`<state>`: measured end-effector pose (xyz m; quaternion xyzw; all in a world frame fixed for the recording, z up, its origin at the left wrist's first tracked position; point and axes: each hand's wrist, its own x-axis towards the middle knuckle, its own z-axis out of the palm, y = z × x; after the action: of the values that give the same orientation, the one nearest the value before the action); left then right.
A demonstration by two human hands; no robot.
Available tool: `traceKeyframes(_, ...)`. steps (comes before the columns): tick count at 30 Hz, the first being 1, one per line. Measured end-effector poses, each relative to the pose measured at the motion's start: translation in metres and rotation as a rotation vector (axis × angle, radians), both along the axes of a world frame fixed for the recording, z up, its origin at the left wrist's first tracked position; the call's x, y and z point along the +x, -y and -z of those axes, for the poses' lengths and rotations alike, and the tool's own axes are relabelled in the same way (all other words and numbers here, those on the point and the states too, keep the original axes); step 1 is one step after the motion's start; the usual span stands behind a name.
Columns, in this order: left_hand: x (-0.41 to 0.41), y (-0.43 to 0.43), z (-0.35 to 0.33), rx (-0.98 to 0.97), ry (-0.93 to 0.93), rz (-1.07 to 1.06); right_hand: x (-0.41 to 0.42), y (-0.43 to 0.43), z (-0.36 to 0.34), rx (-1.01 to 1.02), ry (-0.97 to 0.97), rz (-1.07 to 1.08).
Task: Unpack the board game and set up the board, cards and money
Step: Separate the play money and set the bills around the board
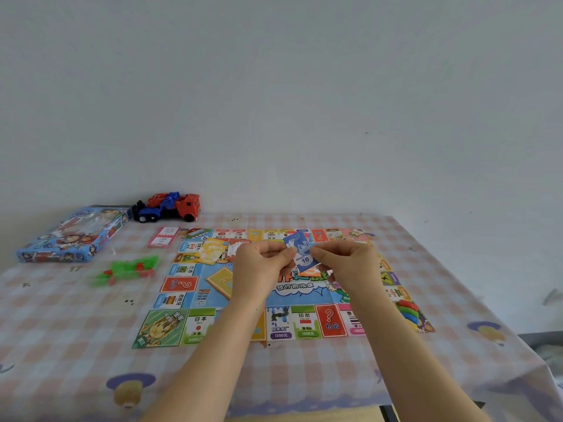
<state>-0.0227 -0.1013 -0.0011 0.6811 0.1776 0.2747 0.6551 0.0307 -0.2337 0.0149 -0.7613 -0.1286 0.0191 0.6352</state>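
Holding a blue note [300, 254] marked 10 between both hands, above the middle of the board [179, 284]. The left hand [262, 264] pinches the note's left edge between thumb and curled fingers; the right hand [345, 263] pinches the right edge in the same way. The note faces the camera, its top leaning slightly left; whether it is one sheet or several cannot be told. The board lies unfolded and flat on the table [61, 330], both forearms reaching over its near edge. On the board, left of the left hand, lie a yellow card [211, 251] and a yellow deck [221, 281], the deck nearer the camera; a white fan of cards [236, 248] shows just beyond the left hand's knuckles. Off the board's far left corner lies a pink stack [164, 237]. Further left are a bag of green and red pieces [128, 269] and the box [70, 236], well apart from the hands. A toy truck [170, 207] stands at the table's far edge, against the wall
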Motion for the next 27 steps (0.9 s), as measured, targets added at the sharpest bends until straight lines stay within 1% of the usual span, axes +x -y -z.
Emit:
traceKeyframes(3, 0.000, 0.003, 0.001, 0.042, 0.025, -0.033, 0.000, -0.001, 0.000, -0.017, 0.021, 0.005)
traceKeyframes(5, -0.001, 0.001, 0.002, 0.109, 0.015, -0.040, 0.001, 0.001, 0.000, -0.063, 0.026, -0.031)
traceKeyframes(7, -0.002, -0.002, 0.003, 0.225, -0.015, -0.029, 0.003, 0.004, -0.001, -0.112, 0.022, -0.085)
traceKeyframes(11, -0.007, -0.003, 0.008, 0.482, -0.076, 0.067, 0.006, 0.010, 0.003, -0.182, -0.012, -0.135)
traceKeyframes(15, -0.010, -0.003, 0.018, 0.631, -0.133, 0.069, 0.006, 0.011, 0.015, -0.275, -0.045, -0.189)
traceKeyframes(18, -0.010, -0.003, 0.023, 0.675, -0.172, 0.075, 0.005, 0.010, 0.022, -0.297, -0.090, -0.176)
traceKeyframes(24, -0.009, -0.002, 0.023, 0.661, -0.210, 0.036, 0.005, 0.008, 0.022, -0.294, -0.110, -0.162)
traceKeyframes(27, -0.009, -0.001, 0.022, 0.688, -0.228, -0.004, 0.005, 0.008, 0.022, -0.280, -0.105, -0.154)
